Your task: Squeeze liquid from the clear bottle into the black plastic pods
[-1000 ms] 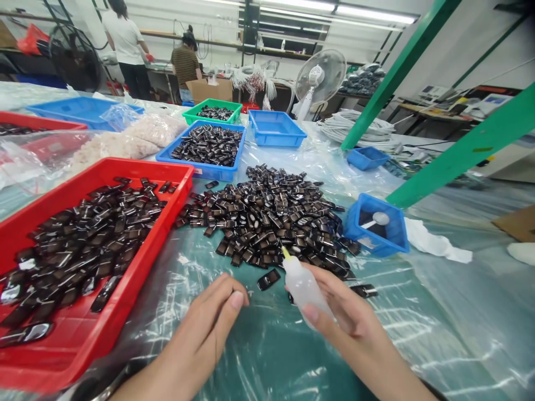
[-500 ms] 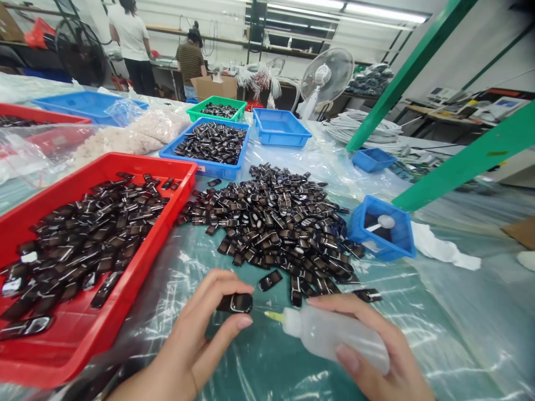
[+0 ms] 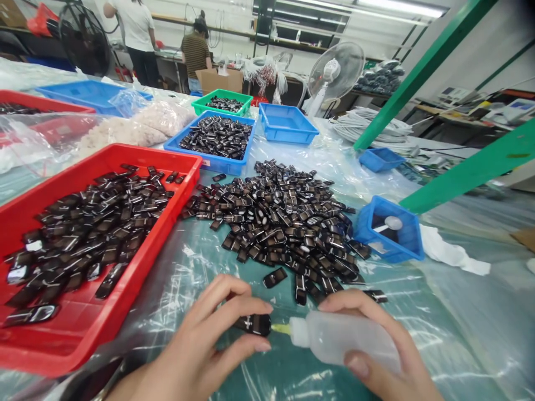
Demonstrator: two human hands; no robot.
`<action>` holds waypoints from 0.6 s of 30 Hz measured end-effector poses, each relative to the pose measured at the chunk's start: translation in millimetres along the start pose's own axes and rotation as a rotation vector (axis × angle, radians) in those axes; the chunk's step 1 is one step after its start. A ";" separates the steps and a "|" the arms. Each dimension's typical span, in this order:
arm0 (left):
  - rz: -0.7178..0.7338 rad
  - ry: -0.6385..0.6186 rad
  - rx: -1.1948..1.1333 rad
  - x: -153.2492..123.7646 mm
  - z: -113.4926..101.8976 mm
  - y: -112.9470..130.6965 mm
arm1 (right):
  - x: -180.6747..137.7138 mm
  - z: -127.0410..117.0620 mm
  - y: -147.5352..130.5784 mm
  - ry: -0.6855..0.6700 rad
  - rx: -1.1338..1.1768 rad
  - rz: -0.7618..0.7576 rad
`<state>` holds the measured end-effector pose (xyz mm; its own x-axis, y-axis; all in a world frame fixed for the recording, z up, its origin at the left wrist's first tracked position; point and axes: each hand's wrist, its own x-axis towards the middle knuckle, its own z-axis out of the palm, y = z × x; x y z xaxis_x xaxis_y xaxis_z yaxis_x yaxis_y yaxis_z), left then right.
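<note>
Close to the near edge of the table [image 3: 460,323], a glossy black piece [image 3: 257,324] is pinched narrowly between the thumb and forefinger of the left hand [image 3: 209,340], with one end exposed toward the right. A translucent white bottle [image 3: 340,337] is gripped on its side by the right hand [image 3: 378,345], with the fingers curled over it and the thumb on its near side. Its yellow tip [image 3: 282,329] is aimed leftward at the exposed end of the piece; whether the two are touching cannot be told.

Beyond the hands, a loose pile [image 3: 284,211] of similar black pieces is spread over the middle of the table, with a single piece set just apart on its near side. Toward the table's near left corner, a red tray [image 3: 79,314] is heaped with more of them. Farther toward the far edge, others are held in a blue tray [image 3: 225,165] and a green tray [image 3: 247,104]. To the pile's right, a white spoon [image 3: 393,223] is propped in a small blue bin [image 3: 393,253], and crumpled white paper [image 3: 451,250] is laid beside that bin. Past the far edge, a white fan [image 3: 332,69] and two people, one dressed in a striped top [image 3: 196,53], can be seen.
</note>
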<state>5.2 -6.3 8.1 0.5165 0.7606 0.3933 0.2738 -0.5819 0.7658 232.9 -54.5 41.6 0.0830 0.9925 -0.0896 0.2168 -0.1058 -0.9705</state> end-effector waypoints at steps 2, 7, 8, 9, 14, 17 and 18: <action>-0.006 0.002 0.005 0.8 0.0 2.4 | 1.2 0.6 -1.0 -0.002 0.017 0.026; -0.005 -0.019 0.029 3.7 -3.6 5.6 | 3.6 -0.7 -1.2 -0.010 -0.005 0.030; -0.003 -0.030 0.032 3.7 -4.4 5.7 | 3.7 -1.1 -1.1 -0.007 -0.011 0.032; -0.001 -0.038 0.032 3.4 -4.9 5.6 | 3.6 -1.5 -0.9 -0.005 -0.018 0.039; -0.019 0.018 -0.017 -1.0 -1.9 5.0 | 2.7 -2.8 0.6 0.001 -0.069 0.046; -0.029 0.045 -0.043 -2.3 0.5 5.4 | 2.0 -3.1 1.6 0.012 -0.085 0.033; -0.027 0.048 -0.047 -2.0 0.7 5.5 | 1.8 -3.2 1.8 0.014 -0.088 0.033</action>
<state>6.2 -11.2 11.2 0.4691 0.7898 0.3952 0.2483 -0.5474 0.7992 236.6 -53.1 40.4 0.1051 0.9876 -0.1170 0.2981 -0.1435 -0.9437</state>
